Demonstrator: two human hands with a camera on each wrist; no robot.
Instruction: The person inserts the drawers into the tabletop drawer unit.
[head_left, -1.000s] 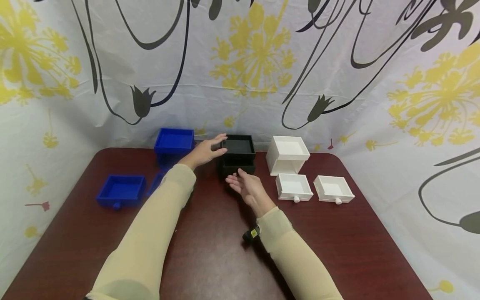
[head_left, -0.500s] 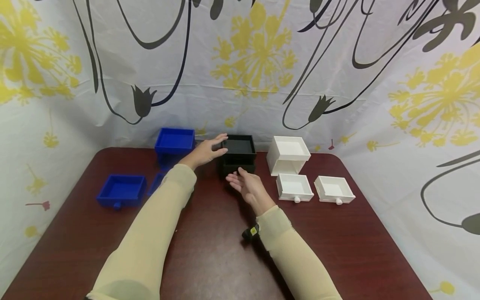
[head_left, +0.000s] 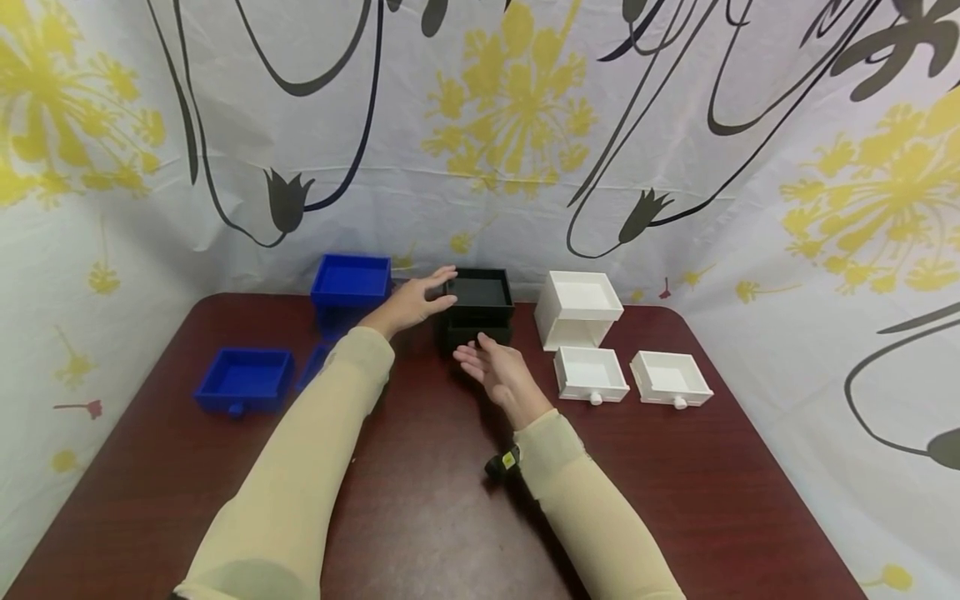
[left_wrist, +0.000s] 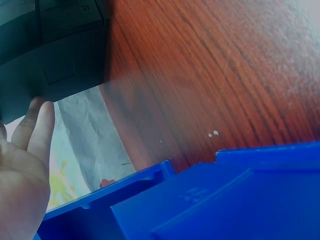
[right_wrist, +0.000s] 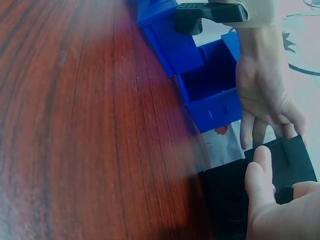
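Right wrist: black knob (right_wrist: 284, 195) on black box (right_wrist: 225, 192), hidden in head view. Right hand (head_left: 501, 375) loosely extended beside knob, contact unclear; left hand (head_left: 408, 307) spread alongside box.

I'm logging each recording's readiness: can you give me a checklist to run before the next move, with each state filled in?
1. Left hand at black box's left side: ok.
2. Right hand in front of black box: ok.
3. Right hand's grip on knob: cannot tell.
4. White drawers apart from right hand: ok.
5. White drawers inside white box: not ok, both out on table.
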